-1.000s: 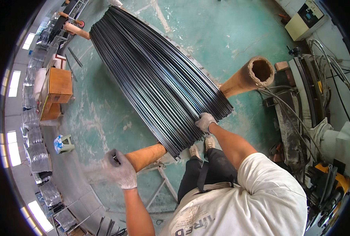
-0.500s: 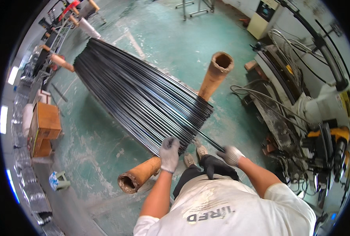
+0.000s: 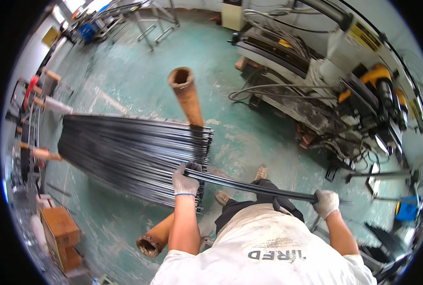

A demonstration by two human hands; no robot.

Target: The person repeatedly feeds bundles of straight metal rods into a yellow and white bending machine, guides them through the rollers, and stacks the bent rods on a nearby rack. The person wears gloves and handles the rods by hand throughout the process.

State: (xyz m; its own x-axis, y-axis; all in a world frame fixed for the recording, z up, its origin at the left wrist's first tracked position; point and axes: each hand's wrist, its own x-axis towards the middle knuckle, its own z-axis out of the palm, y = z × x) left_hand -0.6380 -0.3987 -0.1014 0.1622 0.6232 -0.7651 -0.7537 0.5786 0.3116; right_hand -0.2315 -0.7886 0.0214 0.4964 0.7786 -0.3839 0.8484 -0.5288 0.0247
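Note:
A small bundle of long dark metal rods (image 3: 254, 186) stretches across the front of my body. Gloved in grey-white, my right hand (image 3: 326, 203) is closed round the bundle near its right end. My left hand (image 3: 185, 179), in a matching glove, grips the same rods further left, over the edge of the big stack. That stack of black metal rods (image 3: 126, 152) lies side by side to my left, its near ends uneven. Brown cardboard tubes stick up beside it: one tube (image 3: 187, 95) at the far side, another tube (image 3: 155, 236) by my left forearm.
At right stands a machine bench (image 3: 292, 104) with loose cables and a yellow-and-black power tool (image 3: 375, 83). Cardboard boxes (image 3: 59, 225) sit at lower left. A metal stand (image 3: 156, 28) is at the back, and more dark rods (image 3: 384, 240) lie at lower right.
The view has swung to the right. My right hand has drawn the rods out rightward from the stack, and my left hand has moved from the stack's edge onto them.

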